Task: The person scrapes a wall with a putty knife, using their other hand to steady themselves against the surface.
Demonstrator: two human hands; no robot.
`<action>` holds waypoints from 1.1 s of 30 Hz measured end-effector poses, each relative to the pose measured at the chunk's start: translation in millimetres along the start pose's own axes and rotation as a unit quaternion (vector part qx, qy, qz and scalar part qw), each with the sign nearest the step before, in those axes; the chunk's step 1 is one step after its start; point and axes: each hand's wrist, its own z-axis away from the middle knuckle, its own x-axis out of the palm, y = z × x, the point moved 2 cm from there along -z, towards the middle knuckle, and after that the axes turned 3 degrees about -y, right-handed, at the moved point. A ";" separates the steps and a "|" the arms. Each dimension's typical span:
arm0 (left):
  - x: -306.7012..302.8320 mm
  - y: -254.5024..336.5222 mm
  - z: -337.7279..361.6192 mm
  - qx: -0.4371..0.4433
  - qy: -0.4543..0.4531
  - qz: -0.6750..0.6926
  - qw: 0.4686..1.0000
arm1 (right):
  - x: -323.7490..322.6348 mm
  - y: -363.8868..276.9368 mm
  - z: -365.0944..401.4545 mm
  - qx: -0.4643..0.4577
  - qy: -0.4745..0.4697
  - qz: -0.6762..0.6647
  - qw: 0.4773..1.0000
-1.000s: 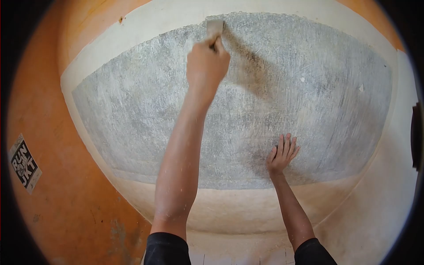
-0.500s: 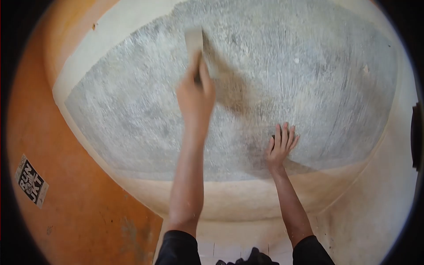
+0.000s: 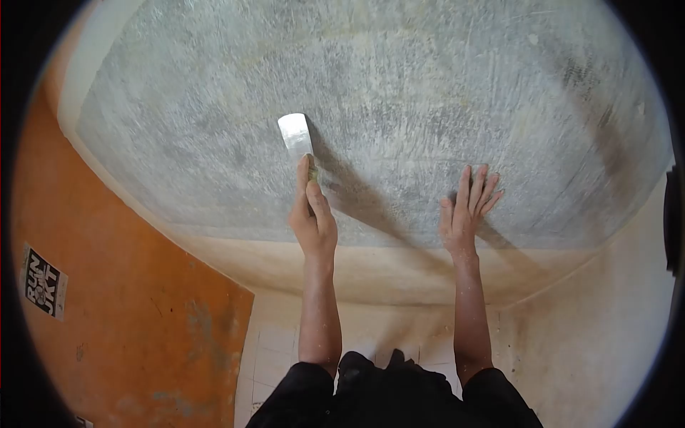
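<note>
My left hand (image 3: 312,217) is closed round the handle of a scraper (image 3: 294,132), its broad metal blade pointing up and shining in the light. The blade lies at or very close to a wall patch (image 3: 399,93) with a rough, streaky grey surface; contact cannot be made out for sure. To the right, my right hand (image 3: 467,210) rests on the lower part of the same patch, fingers spread, holding nothing. Both hands cast shadows down to the right.
An orange wall (image 3: 143,285) with a black-and-white sticker (image 3: 44,282) stands at the left. Below the grey patch runs a cream band (image 3: 385,274), with pale tiles (image 3: 267,349) lower down. A dark object (image 3: 673,221) sits at the right edge.
My left hand has drawn the scraper down toward me, and the blade now catches the light. The view has shifted, bringing more of my black shirt into sight. My right hand stays on the wall.
</note>
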 end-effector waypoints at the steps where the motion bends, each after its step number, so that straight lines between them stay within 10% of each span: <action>1: -2.2 -25.1 6.1 0.029 0.001 -0.026 0.999 | -4.1 -1.9 1.9 0.000 -0.007 -0.001 1.000; 6: -18.4 -174.3 131.7 0.020 -0.037 -0.078 0.996 | -12.1 -11.4 18.8 0.064 -0.058 -0.034 0.996; 15: -81.4 -63.9 -21.1 0.017 0.045 0.049 0.998 | 4.7 -48.5 23.1 0.151 -0.005 0.028 0.988; 22: -86.0 -219.1 94.5 0.060 0.031 -0.082 0.994 | 22.0 -66.9 27.8 0.187 0.040 0.050 0.980; 29: -130.0 -29.8 -86.3 0.136 0.017 0.006 0.991 | 36.8 -100.8 30.2 0.213 0.061 0.043 0.974; 33: -130.9 -81.7 -62.8 0.105 0.027 -0.022 0.994 | 49.8 -119.7 39.9 0.225 0.053 0.036 0.972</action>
